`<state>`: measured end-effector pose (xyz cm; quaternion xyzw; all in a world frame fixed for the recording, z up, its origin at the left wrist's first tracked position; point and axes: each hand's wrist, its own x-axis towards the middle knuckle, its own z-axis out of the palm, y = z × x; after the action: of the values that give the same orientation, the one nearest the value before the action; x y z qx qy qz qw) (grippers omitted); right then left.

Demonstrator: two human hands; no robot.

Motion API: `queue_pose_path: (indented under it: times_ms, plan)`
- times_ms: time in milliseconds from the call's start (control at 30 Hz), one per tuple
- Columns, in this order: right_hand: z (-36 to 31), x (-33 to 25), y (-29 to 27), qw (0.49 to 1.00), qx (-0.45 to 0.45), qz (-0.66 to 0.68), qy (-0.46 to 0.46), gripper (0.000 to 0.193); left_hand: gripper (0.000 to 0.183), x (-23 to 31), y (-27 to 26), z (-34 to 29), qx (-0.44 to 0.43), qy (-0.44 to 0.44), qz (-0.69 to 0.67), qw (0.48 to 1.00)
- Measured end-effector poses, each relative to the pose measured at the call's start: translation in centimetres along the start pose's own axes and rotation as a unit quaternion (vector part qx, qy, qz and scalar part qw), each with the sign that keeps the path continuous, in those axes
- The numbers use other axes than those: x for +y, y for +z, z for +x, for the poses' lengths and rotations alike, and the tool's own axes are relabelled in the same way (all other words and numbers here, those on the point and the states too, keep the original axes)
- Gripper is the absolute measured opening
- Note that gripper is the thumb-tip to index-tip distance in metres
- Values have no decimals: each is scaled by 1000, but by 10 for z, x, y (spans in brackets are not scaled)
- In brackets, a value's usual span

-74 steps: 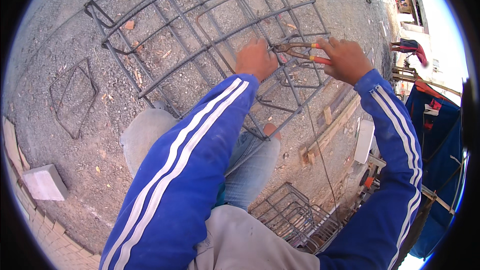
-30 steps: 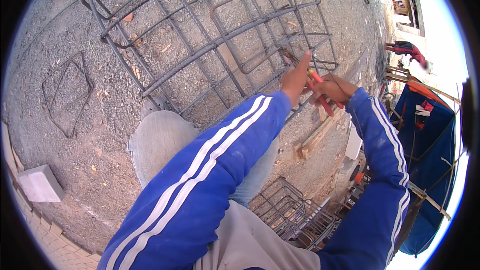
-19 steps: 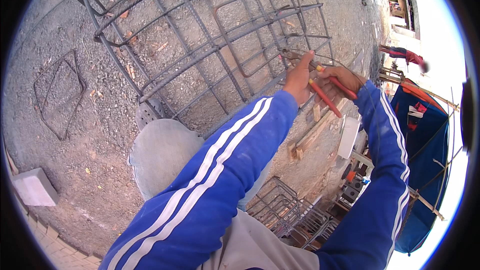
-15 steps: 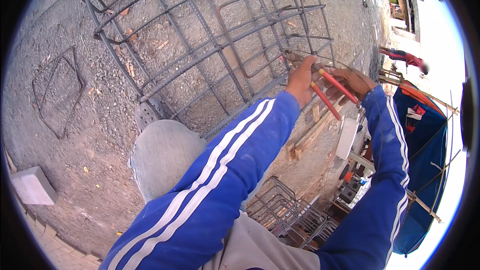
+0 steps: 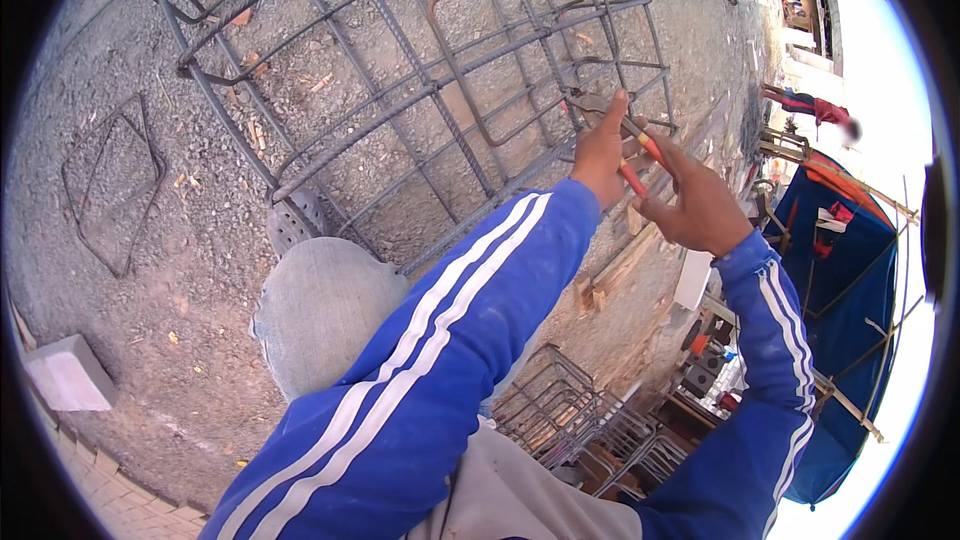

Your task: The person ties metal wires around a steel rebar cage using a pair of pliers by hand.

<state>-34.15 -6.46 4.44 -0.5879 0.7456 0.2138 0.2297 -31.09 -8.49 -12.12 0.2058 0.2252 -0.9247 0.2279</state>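
A pair of pincers (image 5: 650, 147) with red handles is held between my two hands, its dark jaws at a joint of the steel rebar cage (image 5: 434, 89). My left hand (image 5: 602, 158) wraps round the pincers near the pivot, thumb pointing up along the head. My right hand (image 5: 708, 202) is closed on the handles from the right, its fingers partly hidden. A loose bent stirrup (image 5: 462, 80) leans across the cage bars. Any tie wire at the jaws is too small to make out.
Bent rod frames (image 5: 555, 405) are stacked near my right side. A single bent rod (image 5: 152, 175) lies on the gravel to the left, beyond a pale block (image 5: 70, 372). A blue tarp shelter (image 5: 840, 280) stands at right; a person (image 5: 828, 112) is farther off.
My right hand has come round from behind the pincers onto their handles. The handles have drawn closer together. My left hand has stayed near the pivot.
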Motion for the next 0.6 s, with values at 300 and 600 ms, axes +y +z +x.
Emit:
queue_pose_path:
  times_ms: [300, 600]
  plan:
    - [18, 36, -7, 998, -15, 53, -4, 37, 74, 2, -7, 0, 13, -60, 108, 992]
    - [24, -6, -18, 956, -182, 132, 186, 37, 62, 0, -14, -1, -2, -5, 24, 1000]
